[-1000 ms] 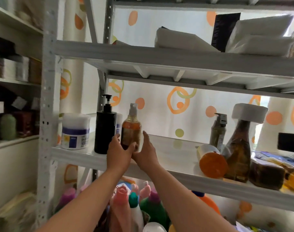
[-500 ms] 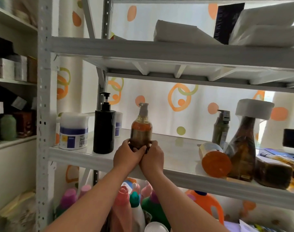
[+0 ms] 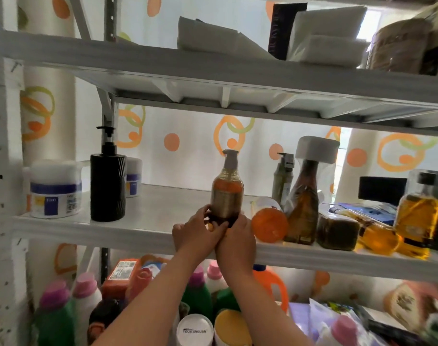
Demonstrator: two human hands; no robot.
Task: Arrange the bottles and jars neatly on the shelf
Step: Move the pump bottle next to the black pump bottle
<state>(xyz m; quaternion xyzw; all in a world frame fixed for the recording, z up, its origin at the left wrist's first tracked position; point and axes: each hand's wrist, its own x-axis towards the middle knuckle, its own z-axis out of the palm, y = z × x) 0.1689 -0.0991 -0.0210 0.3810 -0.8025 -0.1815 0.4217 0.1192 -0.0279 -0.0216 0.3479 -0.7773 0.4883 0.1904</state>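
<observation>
Holding an amber pump bottle (image 3: 227, 193) upright at the middle of the shelf (image 3: 113, 233), near the front edge. Gripping it low down with the left hand (image 3: 195, 231) and the right hand (image 3: 237, 237), curled round the bottom from both sides. Full of orange-brown stuff up to the neck. Cannot tell if sitting on the board, with the bottom hidden behind the hands.

To the left, well apart: one black pump bottle (image 3: 108, 186), too dark to see inside. Beside it, two jars, both closed: a big white jar (image 3: 55, 191) in front and a small white jar (image 3: 133, 179) behind.

To the right, just beside the right hand: one orange-lidded jar (image 3: 269, 224) lying on its side. Behind that, one olive pump bottle (image 3: 284, 181) and one brown bottle (image 3: 304, 203) in clear wrap with a white cap. Next, one dark jar (image 3: 337, 232) filled with something brown. Then two with golden liquid: a standing yellow bottle (image 3: 417, 213) and a fallen yellow bottle (image 3: 377, 237).

Three pump bottles in all.

Below, lots of pink-capped bottles (image 3: 84, 293), too blurry to count.
</observation>
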